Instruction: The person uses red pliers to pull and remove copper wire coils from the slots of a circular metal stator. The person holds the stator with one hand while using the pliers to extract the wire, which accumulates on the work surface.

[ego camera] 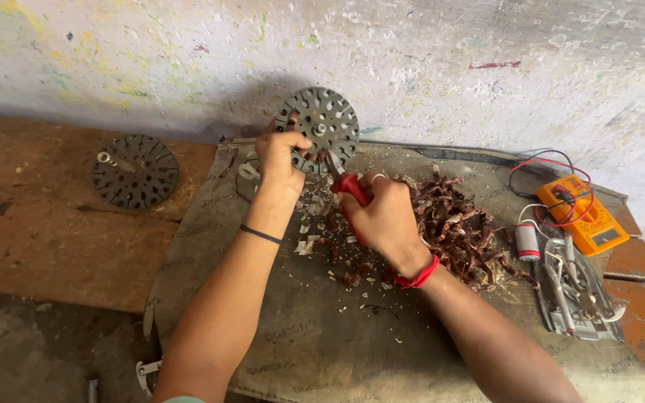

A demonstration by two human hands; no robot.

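My left hand (281, 157) is closed on the rim of the slotted motor stator core (317, 128), holding it upright near the far edge of the grey sack cloth (322, 336). My right hand (384, 218) is wrapped tight around the red-handled pliers (349, 186), their tip against the core's face. The heap of stripped copper winding (460, 231) crowds my right wrist; the orange multimeter (584, 213) sits beyond. A second stator core (134, 171) lies well apart to the left, with bare cloth towards me.

Bare forearms — black band (260, 234) on left wrist, red thread (420, 275) on right, finger ring (377, 177).
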